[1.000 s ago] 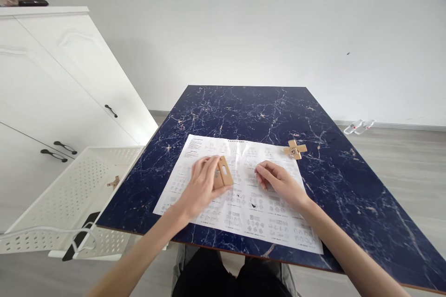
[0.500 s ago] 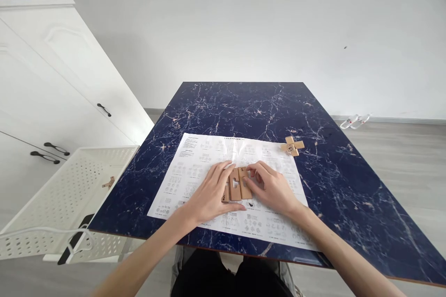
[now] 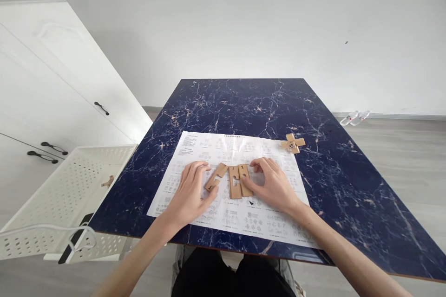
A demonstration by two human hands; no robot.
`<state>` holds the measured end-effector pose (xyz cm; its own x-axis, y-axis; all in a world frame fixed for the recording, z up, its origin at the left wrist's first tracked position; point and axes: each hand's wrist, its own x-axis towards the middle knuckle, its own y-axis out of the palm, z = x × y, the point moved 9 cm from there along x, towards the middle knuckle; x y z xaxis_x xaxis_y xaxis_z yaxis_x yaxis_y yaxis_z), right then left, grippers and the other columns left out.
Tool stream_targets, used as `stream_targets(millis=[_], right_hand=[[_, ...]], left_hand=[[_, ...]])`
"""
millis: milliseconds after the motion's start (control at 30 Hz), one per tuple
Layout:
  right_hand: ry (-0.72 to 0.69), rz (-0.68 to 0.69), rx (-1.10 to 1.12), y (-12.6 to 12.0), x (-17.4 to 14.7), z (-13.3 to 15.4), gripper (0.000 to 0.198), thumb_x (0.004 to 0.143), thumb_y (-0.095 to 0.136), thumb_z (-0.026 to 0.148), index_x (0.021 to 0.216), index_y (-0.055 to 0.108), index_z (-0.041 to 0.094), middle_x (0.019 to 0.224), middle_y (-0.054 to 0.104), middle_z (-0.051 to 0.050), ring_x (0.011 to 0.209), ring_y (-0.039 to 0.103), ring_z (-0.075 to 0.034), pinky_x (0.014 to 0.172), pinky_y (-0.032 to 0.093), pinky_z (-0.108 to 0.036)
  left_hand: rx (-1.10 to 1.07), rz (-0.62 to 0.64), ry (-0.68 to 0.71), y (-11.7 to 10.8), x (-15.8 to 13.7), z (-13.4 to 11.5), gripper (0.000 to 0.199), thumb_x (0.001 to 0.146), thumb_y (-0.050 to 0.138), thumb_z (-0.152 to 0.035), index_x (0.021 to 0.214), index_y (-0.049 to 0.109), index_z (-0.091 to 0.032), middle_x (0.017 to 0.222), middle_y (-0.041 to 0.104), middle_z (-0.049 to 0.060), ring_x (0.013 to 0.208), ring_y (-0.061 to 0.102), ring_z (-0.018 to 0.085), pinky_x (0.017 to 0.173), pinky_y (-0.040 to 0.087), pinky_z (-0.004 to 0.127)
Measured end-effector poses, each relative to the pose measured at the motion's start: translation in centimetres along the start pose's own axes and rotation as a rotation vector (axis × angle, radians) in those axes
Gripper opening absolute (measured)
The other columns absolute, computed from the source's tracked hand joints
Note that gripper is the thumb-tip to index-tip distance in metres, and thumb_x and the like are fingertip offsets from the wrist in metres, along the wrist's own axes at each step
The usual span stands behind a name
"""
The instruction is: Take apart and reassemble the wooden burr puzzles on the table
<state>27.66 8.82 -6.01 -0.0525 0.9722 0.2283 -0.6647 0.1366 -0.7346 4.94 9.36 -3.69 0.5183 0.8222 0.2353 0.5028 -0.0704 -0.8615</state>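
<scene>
Three flat, notched wooden puzzle pieces lie on a printed sheet [image 3: 230,220]. My left hand [image 3: 186,195] has its thumb and curled fingers around the piece marked 3 [image 3: 216,177], which lies slanted at the left. In the middle sits the piece marked 1 [image 3: 234,190], upright to my view and touched by neither hand. Against its right side is the piece marked 2 [image 3: 246,190]; my right hand [image 3: 273,183] rests its thumb on this one, with the other fingers bent beside it.
A cross-shaped wooden puzzle [image 3: 292,144] stands at the sheet's upper right corner on the blue marbled table [image 3: 237,106]. To the left, a white perforated basket [image 3: 66,185] holds a small wooden piece [image 3: 108,181], with a white cable [image 3: 45,227] across it. White cabinets [image 3: 69,69] stand behind.
My left hand has moved left with the piece marked 3, which now slants apart from the others. The pieces marked 1 and 2 stay side by side under my right hand's reach.
</scene>
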Motion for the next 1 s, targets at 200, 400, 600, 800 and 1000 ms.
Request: stream_targets(millis=[200, 400, 600, 800, 1000], right_hand=[[-0.025, -0.002, -0.054, 0.0, 0.1, 0.3, 0.022, 0.094, 0.068, 0.044, 0.100, 0.061, 0.024, 0.104, 0.068, -0.009, 0.096, 0.063, -0.030, 0.090, 0.051, -0.051], [-0.021, 0.029, -0.041, 0.1, 0.0, 0.3, 0.031, 0.093, 0.070, 0.052, 0.100, 0.059, 0.024, 0.105, 0.067, -0.008, 0.097, 0.061, -0.030, 0.090, 0.049, -0.050], [-0.040, -0.019, -0.104, 0.0, -0.2, 0.8, 0.026, 0.087, 0.070, 0.043, 0.099, 0.057, 0.024, 0.104, 0.067, -0.008, 0.095, 0.061, -0.029, 0.089, 0.048, -0.049], [-0.068, -0.068, -0.166, -0.1, -0.1, 0.3, 0.011, 0.099, 0.056, 0.034, 0.095, 0.056, 0.024, 0.096, 0.068, -0.009, 0.085, 0.061, -0.028, 0.081, 0.047, -0.046], [-0.021, -0.123, -0.123, -1.0, 0.2, -0.7, 0.027, 0.111, 0.039, 0.039, 0.088, 0.048, 0.027, 0.075, 0.063, -0.005, 0.065, 0.059, -0.025, 0.062, 0.043, -0.037]], left_hand=[[0.045, 0.030, -0.067, 0.6, 0.5, 1.2, 0.028, 0.108, 0.052, -0.048, 0.104, 0.050, -0.021, 0.135, 0.048, 0.017, 0.135, 0.050, 0.038, 0.104, 0.055, 0.058], [0.077, 0.022, -0.051, 0.4, 1.1, 1.7, 0.028, 0.112, 0.042, -0.044, 0.098, 0.050, -0.021, 0.134, 0.050, 0.015, 0.130, 0.051, 0.035, 0.100, 0.055, 0.054], [-0.046, -0.016, -0.095, -0.4, 2.4, 1.6, 0.030, 0.114, 0.036, -0.039, 0.096, 0.054, -0.022, 0.120, 0.059, 0.011, 0.120, 0.054, 0.030, 0.102, 0.051, 0.050], [-0.407, 0.082, -0.228, 0.3, 4.3, 1.2, 0.039, 0.114, 0.035, -0.051, 0.093, 0.052, -0.022, 0.084, 0.062, 0.002, 0.074, 0.057, 0.018, 0.070, 0.048, 0.034], [-0.807, 0.310, -0.235, 3.0, 6.1, -0.3, 0.041, 0.112, 0.037, -0.057, 0.098, 0.051, -0.021, 0.074, 0.043, -0.004, 0.058, 0.037, 0.011, 0.058, 0.035, 0.028]])
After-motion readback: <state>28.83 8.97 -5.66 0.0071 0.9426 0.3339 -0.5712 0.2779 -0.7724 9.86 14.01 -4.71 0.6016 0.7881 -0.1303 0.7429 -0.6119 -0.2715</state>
